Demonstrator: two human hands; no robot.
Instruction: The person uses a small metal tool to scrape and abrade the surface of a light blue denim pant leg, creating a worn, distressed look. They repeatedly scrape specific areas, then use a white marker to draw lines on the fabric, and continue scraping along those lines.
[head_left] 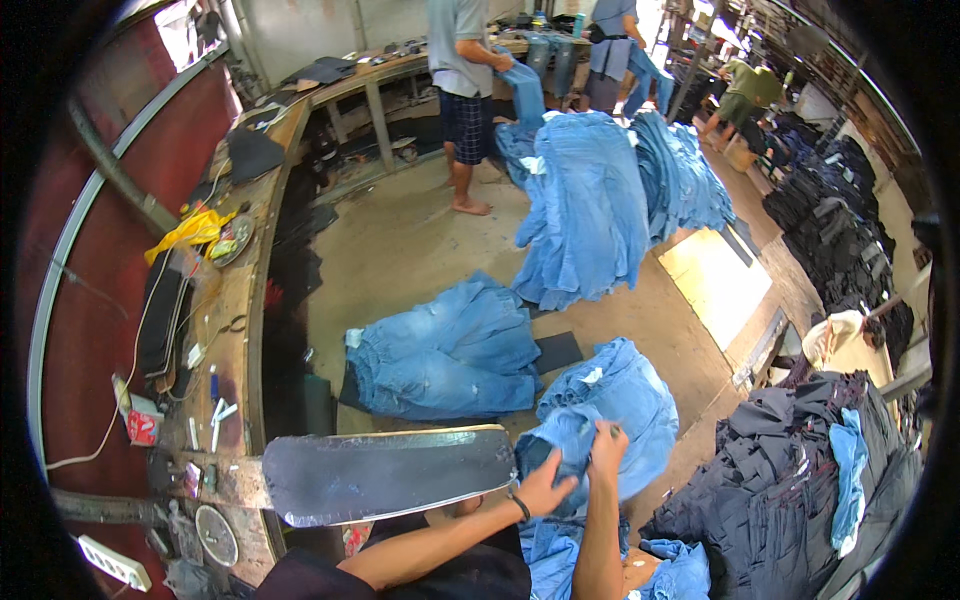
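Observation:
My right hand (pixel 606 450) is closed on the edge of a pair of light-blue jeans (pixel 560 437), its fist turned upward. Lower and to the left, my left hand (pixel 545 487), with a dark band at the wrist, has its fingers against the same denim; the fingertips are partly hidden in the fabric. The gathered cloth sits at the right end of a long, dark, rounded board (pixel 390 475) that juts out from the bench. Just behind my hands lies a heap of similar jeans (pixel 640 400) with a white tag.
Jeans (pixel 450 350) lie on the floor ahead, with a tall blue pile (pixel 585 200) beyond. Black garments (pixel 760 480) are heaped at right. On the left, a wooden workbench (pixel 235 330) carries markers, pliers and a yellow bag (pixel 190 235). Several people stand farther back, some handling denim.

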